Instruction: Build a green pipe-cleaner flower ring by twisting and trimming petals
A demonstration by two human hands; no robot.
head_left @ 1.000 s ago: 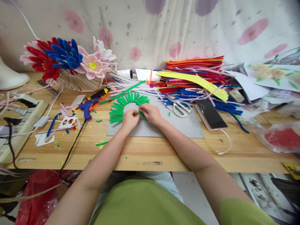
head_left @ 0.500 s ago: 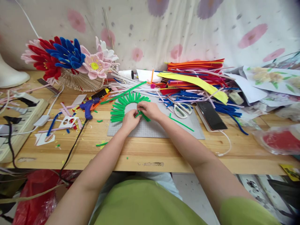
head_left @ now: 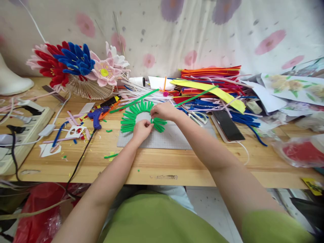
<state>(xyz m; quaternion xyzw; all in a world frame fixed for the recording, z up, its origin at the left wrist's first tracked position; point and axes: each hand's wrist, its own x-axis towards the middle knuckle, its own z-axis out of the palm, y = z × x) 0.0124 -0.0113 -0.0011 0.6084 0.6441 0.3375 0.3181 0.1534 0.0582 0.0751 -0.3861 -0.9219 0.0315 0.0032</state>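
A curved green fringe of looped pipe cleaners lies on the grey cutting mat. At its inner edge my left hand is closed in a pinch on the green pipe cleaner. Just above and to the right, my right hand also pinches the green pipe cleaner, its fingertips partly hidden behind the hand. Beyond that hand a loose green length slants up to the right over the coloured bundles. White-handled scissors rest right of my right wrist.
Left stand a blue glue gun, a power strip and fuzzy flowers. Red and orange pipe cleaners pile up at the back, with a yellow strip on top. A phone lies at the right.
My right hand has moved up and slightly right, away from my left fingertips. The loose green length has swung from the mat's right side to above the scissors.
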